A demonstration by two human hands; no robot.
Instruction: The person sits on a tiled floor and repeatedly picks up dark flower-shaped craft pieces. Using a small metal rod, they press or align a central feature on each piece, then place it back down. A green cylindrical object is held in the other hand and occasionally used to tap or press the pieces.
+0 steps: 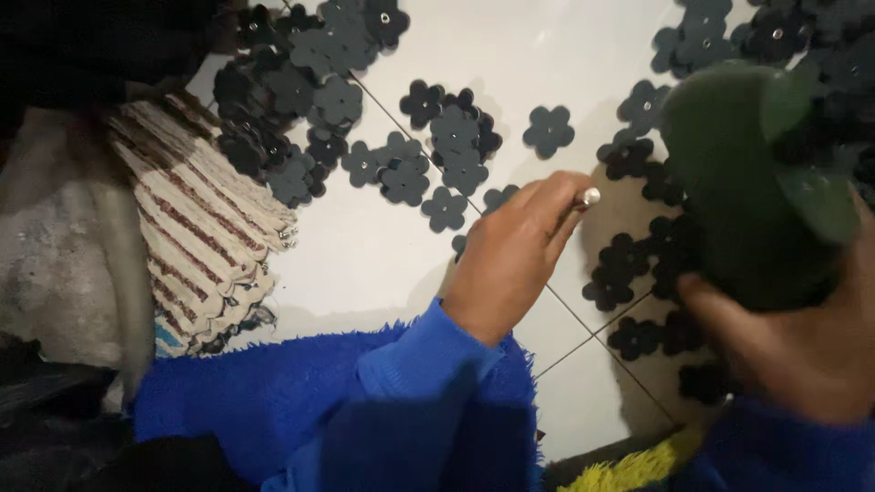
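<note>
We pinch a small silver pin (591,196) in our left hand (510,260), grip closed; our right hand (802,351) clasps the green foam ball (738,182) above the floor. We judge steady, square pushing best.

Glossy white tiled floor (383,246) with thin dark grout lines. Matt dark flower-shaped cutouts (456,146), several with a small shiny metal centre. Shaggy blue pile rug (264,392), lower left. Coarse striped woven cloth (200,219), left. Smooth matt green object (747,182) in the right hand (802,346), upper right.
</note>
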